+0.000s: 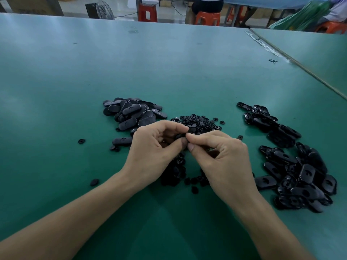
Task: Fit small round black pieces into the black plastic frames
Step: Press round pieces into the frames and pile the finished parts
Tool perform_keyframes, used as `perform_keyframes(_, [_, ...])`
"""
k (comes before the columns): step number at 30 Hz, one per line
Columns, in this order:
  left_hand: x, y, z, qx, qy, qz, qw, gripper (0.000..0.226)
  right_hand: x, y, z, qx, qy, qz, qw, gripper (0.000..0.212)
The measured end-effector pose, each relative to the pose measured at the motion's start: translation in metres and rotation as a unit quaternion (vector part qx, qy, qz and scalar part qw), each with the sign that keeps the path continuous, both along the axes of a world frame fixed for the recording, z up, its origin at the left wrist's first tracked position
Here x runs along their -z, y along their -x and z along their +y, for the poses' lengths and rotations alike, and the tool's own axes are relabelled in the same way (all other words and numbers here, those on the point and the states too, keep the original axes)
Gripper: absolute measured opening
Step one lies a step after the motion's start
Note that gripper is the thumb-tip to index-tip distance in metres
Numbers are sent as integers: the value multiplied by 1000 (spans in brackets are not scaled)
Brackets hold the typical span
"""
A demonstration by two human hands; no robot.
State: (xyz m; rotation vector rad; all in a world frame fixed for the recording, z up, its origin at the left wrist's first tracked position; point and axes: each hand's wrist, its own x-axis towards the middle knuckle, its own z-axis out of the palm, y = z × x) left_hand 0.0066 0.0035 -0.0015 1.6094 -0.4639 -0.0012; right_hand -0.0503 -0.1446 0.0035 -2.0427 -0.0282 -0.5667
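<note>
Two bare forearms reach in from the near edge of the green table (pixel 169 62) and meet over its middle. The left hand (pixel 155 147) curls its fingers round a black frame (pixel 180 136), of which only a small part shows. The right hand (pixel 221 156) pinches the same frame with thumb and forefinger, its other fingers curled beneath. Whether a round piece sits between those fingertips is hidden. Under and just behind the hands lies a loose spread of round pieces (pixel 199 122), reaching back toward the near edge between the wrists. A few strays (pixel 81 141) lie apart toward the left edge. Toward the right edge a heap of frames (pixel 293 171) lies in a long jumble, many showing a hollow side. Left of the round pieces, slightly farther off, a second heap (pixel 131 115) shows smooth oval faces. Beyond the far edge stand red stools (pixel 147 13) and a fan (pixel 102 10) on the floor.
</note>
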Motion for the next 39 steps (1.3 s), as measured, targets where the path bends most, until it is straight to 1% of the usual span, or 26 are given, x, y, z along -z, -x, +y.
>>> perform_keyframes(3, [0,-1,1,0,5,4,1000,28,0,-1,-2,-5,-15,10,1000,21])
perform_keyframes(8, [0,0,1,1,4,2,1000,31,0,0,-3,2,-8,25,1000,22])
perform_keyframes(17, [2,1,-1,14,-1,2,1000,26,-3,3,2,29,81,8,996,17])
perform_keyframes(20, [2,1,-1,4,8,4,1000,26,-4,2,1,42,65,-5,997,15])
perform_keyframes(23, [3,0,-1,-3,22,18,1000,26,-6,2,0,51,69,-24,996,20])
perform_keyframes(25, [4,0,-1,-6,16,17,1000,26,-7,2,0,52,62,-28,996,19])
perform_keyframes(30, [3,0,-1,-7,15,19,1000,25,-7,2,0,58,33,-26,997,14])
perform_keyframes(34, [1,1,-2,-2,12,16,1000,25,-7,2,1,50,33,-20,998,20])
perform_keyframes(37, [-1,3,-1,10,13,13,1000,24,-7,2,2,33,-4,-6,999,25])
perform_keyframes(39, [-1,3,-2,13,15,16,1000,23,-6,2,2,29,-16,-1,999,25])
